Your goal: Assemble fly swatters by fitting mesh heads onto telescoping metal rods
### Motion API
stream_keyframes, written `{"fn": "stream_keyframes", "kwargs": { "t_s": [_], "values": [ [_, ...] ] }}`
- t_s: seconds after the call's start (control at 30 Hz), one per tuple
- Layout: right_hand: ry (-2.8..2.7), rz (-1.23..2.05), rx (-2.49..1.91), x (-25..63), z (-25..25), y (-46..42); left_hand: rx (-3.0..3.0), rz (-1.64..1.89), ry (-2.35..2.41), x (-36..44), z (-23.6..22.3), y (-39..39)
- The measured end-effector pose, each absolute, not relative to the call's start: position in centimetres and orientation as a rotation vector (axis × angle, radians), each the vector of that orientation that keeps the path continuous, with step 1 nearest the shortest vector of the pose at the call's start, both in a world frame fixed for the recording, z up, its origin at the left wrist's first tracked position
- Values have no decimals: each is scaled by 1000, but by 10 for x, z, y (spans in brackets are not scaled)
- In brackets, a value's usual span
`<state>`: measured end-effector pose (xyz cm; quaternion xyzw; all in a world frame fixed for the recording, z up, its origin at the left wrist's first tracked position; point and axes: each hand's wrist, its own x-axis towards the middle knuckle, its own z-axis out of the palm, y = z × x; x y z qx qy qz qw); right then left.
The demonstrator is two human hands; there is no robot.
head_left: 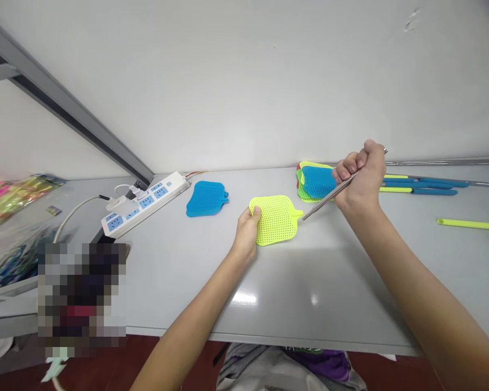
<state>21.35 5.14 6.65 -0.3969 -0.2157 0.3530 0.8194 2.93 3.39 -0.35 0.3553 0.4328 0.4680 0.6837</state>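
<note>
Table (179, 285): grey, runs the full width, against a pale wall. Right rear: pile of fly swatters (318, 182), blue, yellow-green and some red mesh heads overlapping at the left end, grips and metal shafts running off right behind the right forearm. Left rear: white power strip (146, 203), set at an angle, plugs in it. Far left: clear bag (22, 198) with pink and yellow contents.

Right hand (361, 174): fist closed round a metal rod, raised in front of the pile. Yellow-green mesh head (276, 220): mid-table area, directly right of the left hand, neck pointing right toward the rod. Left hand (248, 229): pinching its left edge, thumb on top. Can't tell if the head touches the tabletop.

Loose blue mesh head (206, 199): flat on table, left of and slightly behind the left hand, apart from it. Metal rod (328, 197): slants down-left from the right fist, tip just beside the yellow-green neck; contact unclear. Yellow-green tube (467, 224): alone on table, right of the right forearm.
</note>
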Motion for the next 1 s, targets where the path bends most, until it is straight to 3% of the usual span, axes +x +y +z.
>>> {"fn": "stream_keyframes", "kwargs": {
  "t_s": [1.0],
  "values": [
    [-388,560,-619,216,90,36,721,973,772,34,-2,31]
  ]
}}
